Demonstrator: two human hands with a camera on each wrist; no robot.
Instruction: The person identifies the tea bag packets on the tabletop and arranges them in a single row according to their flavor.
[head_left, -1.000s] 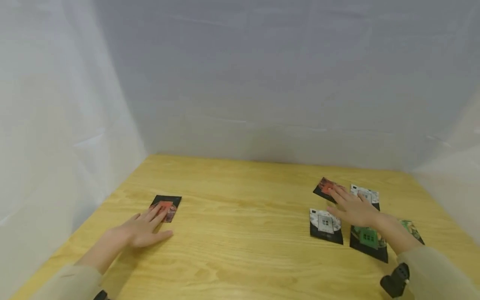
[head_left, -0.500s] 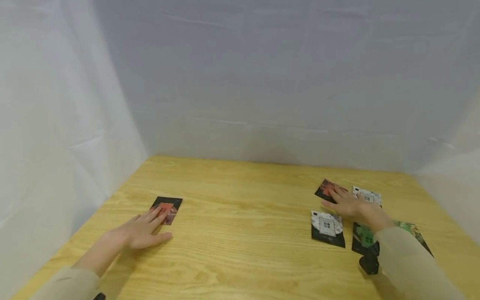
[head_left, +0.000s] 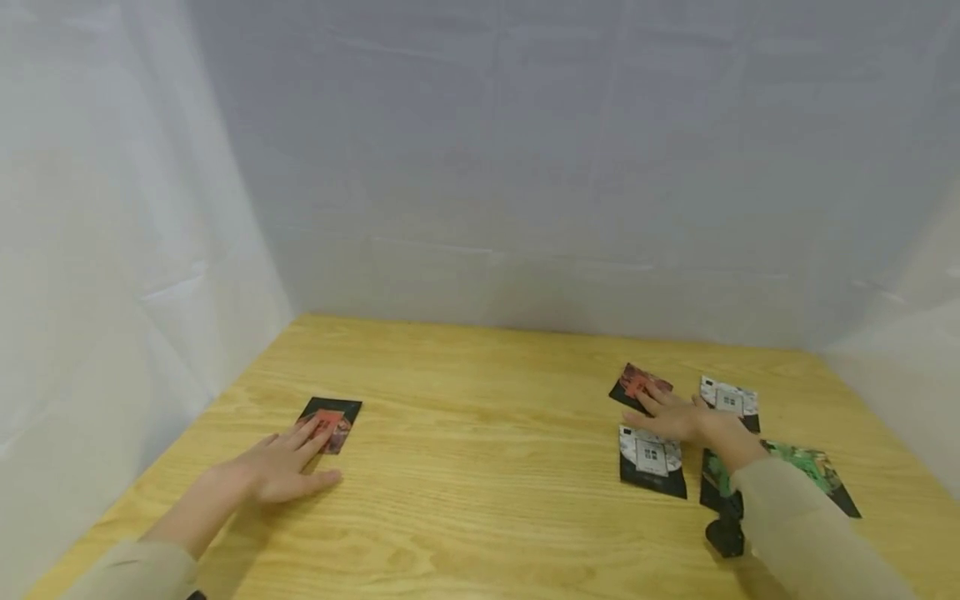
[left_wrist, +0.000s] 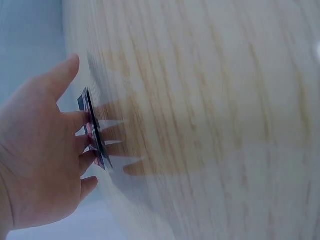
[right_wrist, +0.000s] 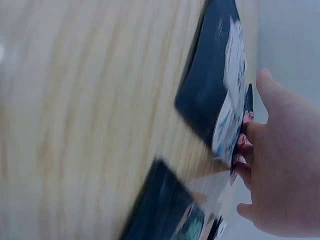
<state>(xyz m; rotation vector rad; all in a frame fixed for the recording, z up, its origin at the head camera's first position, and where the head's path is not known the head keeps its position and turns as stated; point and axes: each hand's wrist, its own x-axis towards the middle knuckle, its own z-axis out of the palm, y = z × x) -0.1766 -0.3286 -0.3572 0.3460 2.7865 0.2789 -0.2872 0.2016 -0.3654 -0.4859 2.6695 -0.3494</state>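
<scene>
My left hand (head_left: 281,471) lies with its fingers stretched out, the fingertips on a flat red-and-black packet (head_left: 343,414) at the table's left. In the left wrist view that packet (left_wrist: 85,102) is seen nearly edge-on under the fingertips. On the right side my right hand (head_left: 678,421) reaches over the table, its extended fingers touching a second red-and-black packet (head_left: 633,382). Just in front of that hand is a white-and-black packet (head_left: 651,458), partly covered by the thumb. Another white-and-black packet (head_left: 731,398) lies behind the hand.
Two green-and-black packets lie near the right forearm: one (head_left: 711,487) is partly hidden by the sleeve, the other (head_left: 817,471) sits farther right. The wooden table (head_left: 480,467) ends at grey-white sheeting (head_left: 487,167) at the back and sides.
My right hand has moved left, and the red-and-black packet under its fingers has slid left with it. The right sleeve now covers more of the green packets. The left hand stays in place.
</scene>
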